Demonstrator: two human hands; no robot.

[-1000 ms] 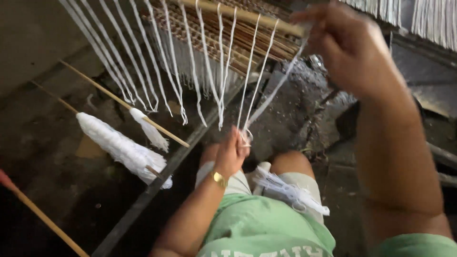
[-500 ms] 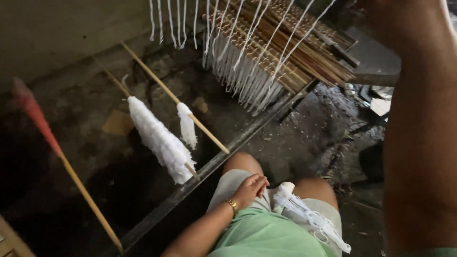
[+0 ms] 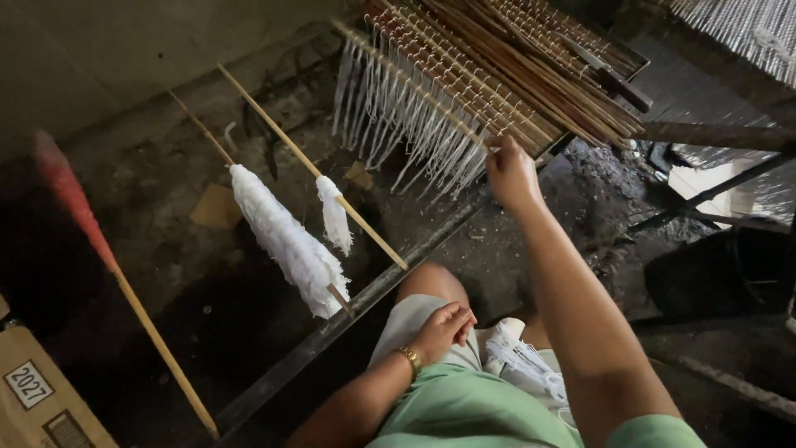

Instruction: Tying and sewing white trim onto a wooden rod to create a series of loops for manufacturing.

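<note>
Pinching white string loop (image 3: 485, 158) at stick rack (image 3: 497, 58), right hand (image 3: 510, 170) raised; left hand (image 3: 444, 328) loosely curled, rested on knee.

Right hand (image 3: 510, 172) touches the stack of thin wooden rods hung with white string loops (image 3: 464, 83). Left of that stack: two string-wrapped sticks (image 3: 286, 236). Left hand (image 3: 444, 328) on lap, near side of it.

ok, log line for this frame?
right hand: reaching to wooden rod rack with hanging white threads | left hand: resting on lap, grip closed | white thread bundle on thin wooden stick: untouched
</note>
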